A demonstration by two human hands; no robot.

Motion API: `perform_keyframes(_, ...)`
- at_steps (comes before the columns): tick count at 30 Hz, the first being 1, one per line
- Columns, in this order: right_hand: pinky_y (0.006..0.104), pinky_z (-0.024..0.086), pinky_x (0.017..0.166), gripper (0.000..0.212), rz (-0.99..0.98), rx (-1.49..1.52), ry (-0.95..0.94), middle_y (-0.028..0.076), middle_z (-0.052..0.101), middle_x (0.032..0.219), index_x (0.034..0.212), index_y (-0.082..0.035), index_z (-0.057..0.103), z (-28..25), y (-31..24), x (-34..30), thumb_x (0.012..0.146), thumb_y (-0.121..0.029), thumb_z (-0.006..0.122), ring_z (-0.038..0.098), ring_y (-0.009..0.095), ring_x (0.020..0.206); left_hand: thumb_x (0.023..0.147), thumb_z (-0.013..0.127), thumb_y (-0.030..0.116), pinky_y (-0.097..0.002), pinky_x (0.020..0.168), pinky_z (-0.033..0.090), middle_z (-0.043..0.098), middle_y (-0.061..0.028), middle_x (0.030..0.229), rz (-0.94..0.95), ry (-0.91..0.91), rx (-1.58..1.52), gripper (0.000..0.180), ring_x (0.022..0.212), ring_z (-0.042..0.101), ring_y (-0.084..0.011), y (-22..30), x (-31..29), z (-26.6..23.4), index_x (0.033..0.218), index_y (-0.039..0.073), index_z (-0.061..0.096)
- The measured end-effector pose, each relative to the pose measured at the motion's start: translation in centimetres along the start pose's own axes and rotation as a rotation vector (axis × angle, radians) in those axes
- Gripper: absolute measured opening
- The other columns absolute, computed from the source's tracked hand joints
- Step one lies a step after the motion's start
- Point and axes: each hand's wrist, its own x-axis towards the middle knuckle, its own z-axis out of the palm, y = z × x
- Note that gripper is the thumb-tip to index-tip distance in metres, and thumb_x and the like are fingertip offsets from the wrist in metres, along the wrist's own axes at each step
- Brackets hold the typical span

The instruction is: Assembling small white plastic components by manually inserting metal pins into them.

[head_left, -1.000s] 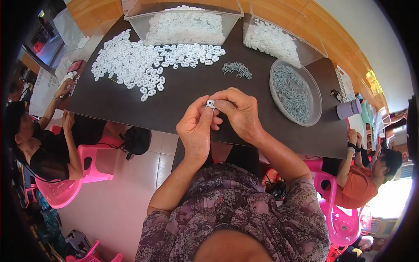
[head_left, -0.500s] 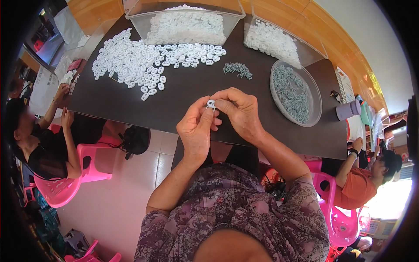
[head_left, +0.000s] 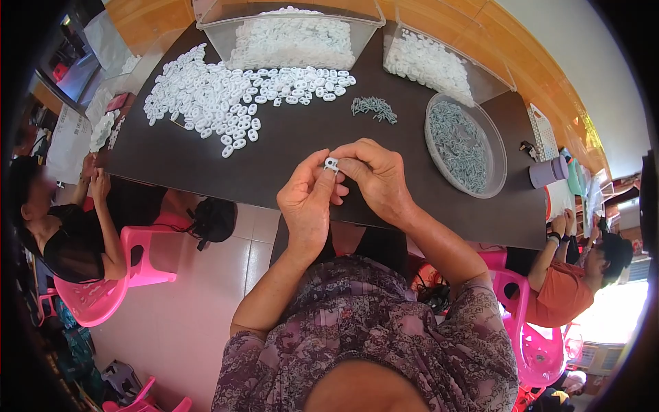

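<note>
A small white plastic piece with round holes (head_left: 331,163) is pinched between my two hands, above the table's near edge. My left hand (head_left: 307,196) grips it between thumb and fingers from the left. From the right, my right hand (head_left: 376,180) has its thumb and forefinger closed at the same piece; whether they also hold a screw is hidden. Beyond my hands lies a small heap of grey screws (head_left: 374,108). Farther left spreads a big pile of white oval two-holed pieces (head_left: 206,96).
Clear plastic bins of white parts (head_left: 292,41) (head_left: 429,65) stand at the table's back. A round tub (head_left: 500,161) holds many screws, with a purple cup (head_left: 547,174) to its right. People sit on pink chairs at left (head_left: 93,299) and right (head_left: 539,353).
My hands stay almost in place, and the white piece is slightly turned between my fingers. The people at left and right have shifted their hands.
</note>
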Motion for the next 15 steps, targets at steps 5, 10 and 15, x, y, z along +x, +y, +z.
perform_keyframes(5,0.0305,0.046,0.066,0.011,-0.041,-0.045,-0.001,0.008,0.060,0.078,0.089,0.000,0.064,-0.20,-0.17,0.04,0.079,0.000,0.059,0.056,0.019,0.073,0.091,0.052,0.000,-0.0198,0.054,0.046,0.062,-0.0068,0.082,-0.011,-0.008,-0.010,0.027,0.064,0.059,-0.0098,0.23,0.09,-0.02,0.117,-0.004,0.054)
perform_keyframes(10,0.0234,0.046,0.067,0.013,0.006,-0.039,-0.029,0.005,0.059,0.083,0.094,0.001,0.065,-0.31,-0.09,0.00,0.083,0.002,0.058,0.058,0.012,0.075,0.091,0.051,0.000,-0.0203,0.053,0.046,0.062,-0.0078,0.083,-0.010,-0.013,-0.001,0.027,0.064,0.059,-0.0103,0.35,0.10,0.02,0.117,-0.004,0.054)
perform_keyframes(15,0.0303,0.045,0.062,0.014,-0.045,-0.063,-0.027,0.008,0.059,0.075,0.091,-0.001,0.064,-0.11,-0.85,-0.11,0.076,-0.002,0.064,0.054,0.018,0.069,0.090,0.052,-0.002,-0.0214,0.054,0.047,0.063,-0.0085,0.083,-0.001,0.003,-0.028,0.026,0.064,0.059,-0.0114,0.46,0.23,-0.05,0.116,-0.005,0.054)
